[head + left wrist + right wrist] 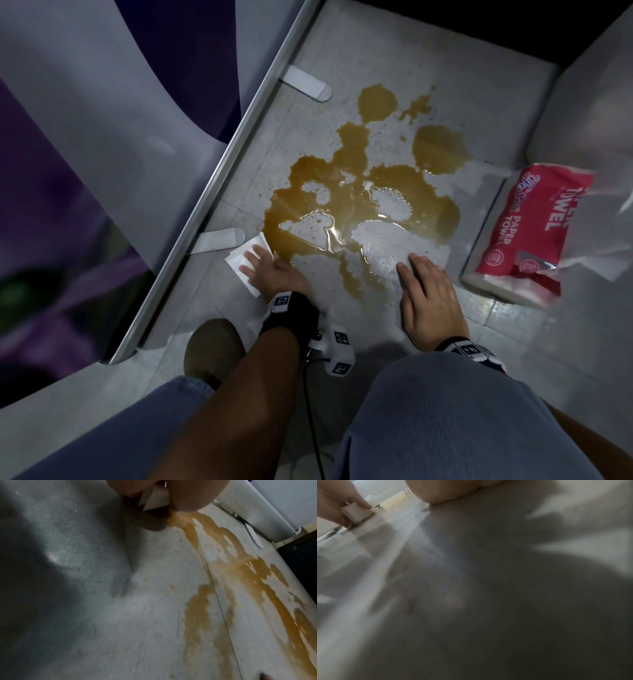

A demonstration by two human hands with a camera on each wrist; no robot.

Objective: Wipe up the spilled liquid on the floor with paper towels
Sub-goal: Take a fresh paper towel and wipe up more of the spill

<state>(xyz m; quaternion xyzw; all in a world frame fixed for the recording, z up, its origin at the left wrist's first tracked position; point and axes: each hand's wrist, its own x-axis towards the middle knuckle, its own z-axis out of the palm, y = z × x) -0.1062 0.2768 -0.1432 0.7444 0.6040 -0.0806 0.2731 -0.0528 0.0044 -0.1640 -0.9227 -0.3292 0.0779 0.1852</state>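
Note:
A wide brown spill [359,192] spreads over the grey tiled floor [359,44]. My left hand [270,270] holds a folded white paper towel [239,265] down at the spill's near left edge, fingers on top. In the left wrist view the paper towel [154,497] shows between thumb and fingers, right at the spill [223,563]. My right hand [424,291] lies flat with straight fingers on a pale wet patch at the spill's near right. I cannot tell whether a sheet lies under it. The right wrist view is blurred; it shows my left hand [337,500] with the paper towel [358,513].
A red paper towel pack [527,233] in loose clear wrap lies on the floor to the right, against a grey wall. A metal rail [219,178] with two flat feet borders the spill on the left. My shoe [212,349] and knees are at the near side.

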